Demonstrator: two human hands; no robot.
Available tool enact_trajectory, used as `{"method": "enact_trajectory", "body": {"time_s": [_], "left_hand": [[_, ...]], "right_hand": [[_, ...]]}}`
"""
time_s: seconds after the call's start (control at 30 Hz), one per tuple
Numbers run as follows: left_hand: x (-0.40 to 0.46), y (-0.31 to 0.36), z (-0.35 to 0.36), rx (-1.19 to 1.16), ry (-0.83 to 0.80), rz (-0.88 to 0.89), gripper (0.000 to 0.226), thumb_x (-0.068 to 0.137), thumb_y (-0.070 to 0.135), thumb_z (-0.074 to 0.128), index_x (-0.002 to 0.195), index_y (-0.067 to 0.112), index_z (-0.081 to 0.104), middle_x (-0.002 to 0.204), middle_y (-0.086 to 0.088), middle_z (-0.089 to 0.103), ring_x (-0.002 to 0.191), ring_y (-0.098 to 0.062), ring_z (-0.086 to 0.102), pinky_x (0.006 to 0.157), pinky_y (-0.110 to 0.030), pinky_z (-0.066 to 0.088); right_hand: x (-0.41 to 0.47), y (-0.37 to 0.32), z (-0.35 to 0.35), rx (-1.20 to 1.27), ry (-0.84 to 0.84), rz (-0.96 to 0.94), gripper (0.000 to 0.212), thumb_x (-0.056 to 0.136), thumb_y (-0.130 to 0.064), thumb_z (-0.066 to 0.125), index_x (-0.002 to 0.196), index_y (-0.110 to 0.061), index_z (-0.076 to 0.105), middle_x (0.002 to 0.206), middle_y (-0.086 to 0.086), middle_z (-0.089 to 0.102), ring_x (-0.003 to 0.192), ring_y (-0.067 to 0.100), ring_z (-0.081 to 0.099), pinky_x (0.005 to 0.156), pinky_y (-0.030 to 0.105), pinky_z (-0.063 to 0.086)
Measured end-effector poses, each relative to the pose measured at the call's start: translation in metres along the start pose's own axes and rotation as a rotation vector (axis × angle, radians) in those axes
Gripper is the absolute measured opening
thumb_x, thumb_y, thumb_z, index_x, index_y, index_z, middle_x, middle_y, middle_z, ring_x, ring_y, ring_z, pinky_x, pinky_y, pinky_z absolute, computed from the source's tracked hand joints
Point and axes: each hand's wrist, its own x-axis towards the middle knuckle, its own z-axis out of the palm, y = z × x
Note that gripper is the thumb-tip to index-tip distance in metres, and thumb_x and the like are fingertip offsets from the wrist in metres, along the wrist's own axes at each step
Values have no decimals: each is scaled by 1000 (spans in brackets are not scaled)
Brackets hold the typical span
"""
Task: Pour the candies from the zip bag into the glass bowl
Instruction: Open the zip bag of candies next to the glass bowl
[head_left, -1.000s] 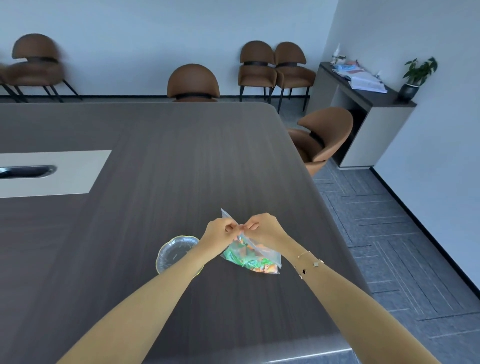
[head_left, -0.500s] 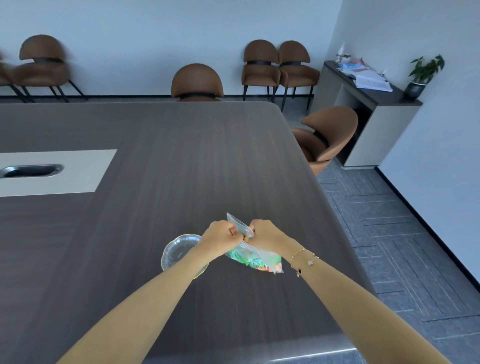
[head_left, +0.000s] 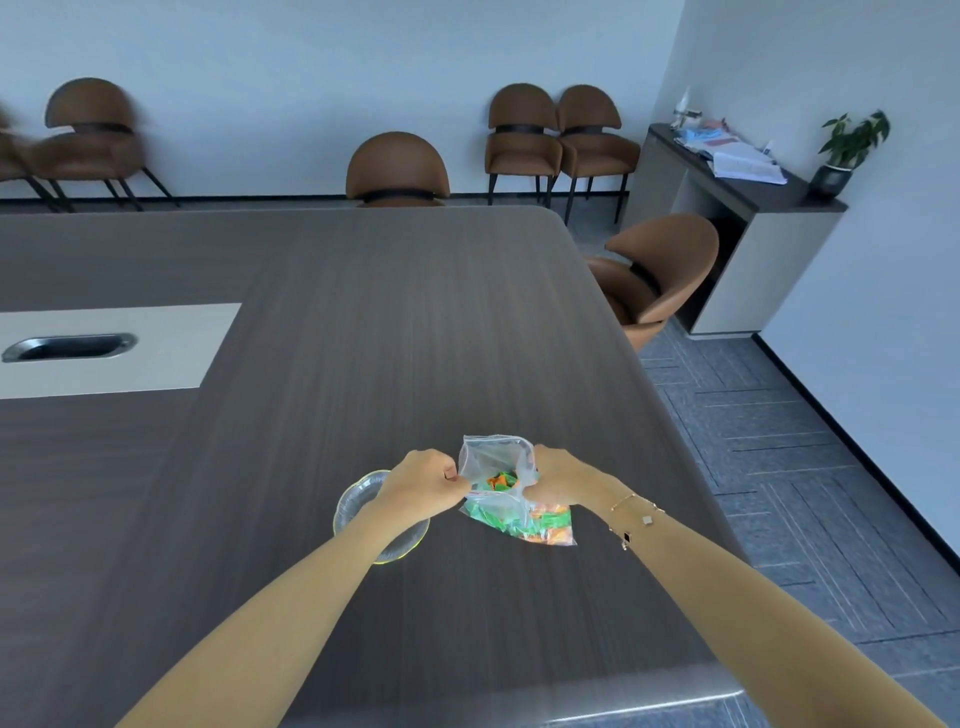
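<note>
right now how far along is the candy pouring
Done: the zip bag is open, its mouth spread wide. In hand: the left hand and right hand each pinch one side of the opening. Left: the candies sit inside the bag, and the part of the glass bowl that shows holds none, so the pour itself has not begun.

dark table (head_left: 363, 322), brown chairs (head_left: 397, 169), grey carpet (head_left: 810, 457)

Single head-worn wide-angle view, looking forward and down across a dark table (head_left: 395, 322) toward the far wall. Both forearms enter from the bottom edge, close to the lens. Chairs (head_left: 397, 169) and a side cabinet (head_left: 748, 218) sit distant, edges bowed.
</note>
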Motion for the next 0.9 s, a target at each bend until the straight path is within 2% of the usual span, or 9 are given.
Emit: {"method": "enact_trajectory", "body": {"time_s": [0.07, 0.2, 0.37, 0.5, 0.6, 0.67, 0.77, 0.83, 0.9], "left_hand": [[-3, -1, 0, 24, -17, 11, 23, 70, 26, 52, 64, 6, 62, 61, -3, 56, 53, -19, 45, 53, -28, 36], [-8, -9, -3, 64, -35, 13, 25, 72, 26, 53, 68, 3, 61, 61, -2, 54, 51, -18, 43, 51, -28, 35], [-14, -14, -8, -35, -35, -42, 28, 75, 32, 57, 70, 5, 63, 62, 1, 54, 53, -14, 43, 53, -27, 35], [-19, -9, -11, -117, -19, -54, 23, 76, 27, 56, 65, 7, 59, 61, 0, 49, 50, -13, 37, 49, -26, 31], [-21, -8, -10, -207, -6, -51, 25, 80, 23, 55, 71, 1, 63, 61, 1, 53, 52, -12, 42, 51, -24, 34], [-22, -7, -9, -318, -31, -40, 22, 82, 21, 54, 66, 8, 62, 58, 3, 56, 55, -11, 49, 55, -22, 39], [-24, -6, -5, -405, -47, -9, 22, 86, 18, 53, 65, 12, 59, 56, 7, 57, 52, -5, 52, 52, -15, 41], [-25, -6, -1, -413, -36, 21, 23, 87, 20, 54, 66, 13, 60, 57, 9, 58, 52, -3, 54, 53, -11, 42], [-24, -8, 3, -407, -13, 62, 23, 88, 22, 55, 68, 13, 61, 56, 10, 60, 56, -6, 56, 62, -18, 45]], "right_hand": [[0, -1, -1, -18, 61, -1, 42, 84, -10, 57, 123, -3, 45, 111, 14, 62, 87, 27, 63, 58, 26, 47], [-4, 0, -21, -17, 276, -19, 28, 90, -18, 54, 113, -3, 53, 107, 16, 66, 92, 32, 65, 77, 40, 56], [-12, -2, -51, 42, 445, -43, 21, 89, -13, 55, 108, -5, 60, 103, 14, 68, 84, 27, 64, 68, 31, 50], [-15, -8, -50, 288, 450, -76, 22, 94, -9, 49, 113, -5, 59, 106, 13, 67, 82, 20, 60, 71, 23, 50], [-21, -1, -35, 376, 481, -36, 30, 95, -3, 42, 123, -3, 52, 107, 18, 66, 81, 22, 62, 63, 20, 44], [-19, 12, -19, 322, 457, 47, 38, 91, -2, 47, 130, -1, 46, 118, 21, 62, 105, 31, 61, 78, 27, 47], [-12, 25, 13, 199, 180, 172, 74, 83, -20, 67, 144, -4, 28, 143, 19, 40, 132, 35, 40, 106, 40, 38], [-4, 25, 35, 158, 90, 155, 93, 73, -36, 75, 145, -9, 23, 145, 16, 34, 135, 35, 33, 110, 44, 35], [6, 21, 51, 173, 128, 129, 96, 64, -47, 79, 139, -11, 30, 139, 11, 38, 131, 32, 36, 107, 44, 39]]}}
